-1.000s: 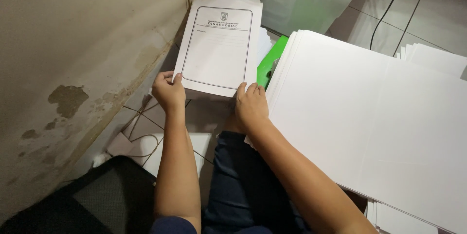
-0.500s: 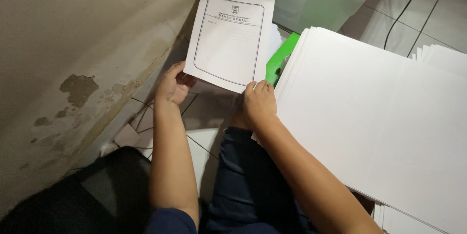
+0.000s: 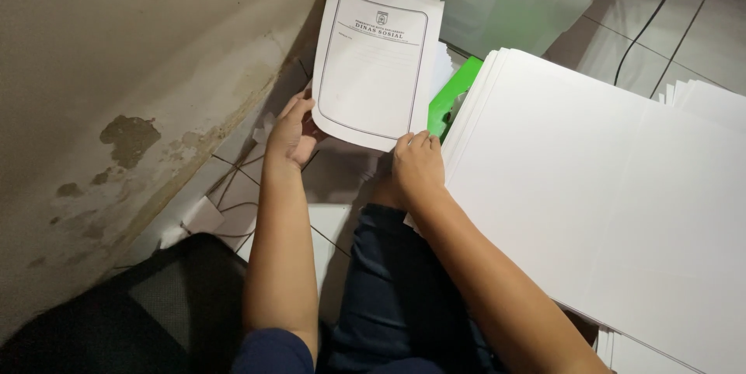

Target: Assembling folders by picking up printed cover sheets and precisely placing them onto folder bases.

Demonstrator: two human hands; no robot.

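Left hand (image 3: 291,131) and right hand (image 3: 417,166) each pinch a lower corner of the paper sheaf (image 3: 377,63). White sheets, dark printed border, tilted slightly.

The printed sheets (image 3: 377,63) sit at twelve o'clock, held up over the tiled floor (image 3: 330,222). The left hand (image 3: 291,133) grips their near corner at ten o'clock, the right hand (image 3: 418,168) their near edge at one o'clock. The folder (image 3: 454,94) lies just beyond the right hand. The big paper stack (image 3: 606,187) spreads at three o'clock, touching the right forearm. The wall (image 3: 116,71) stands at nine o'clock.
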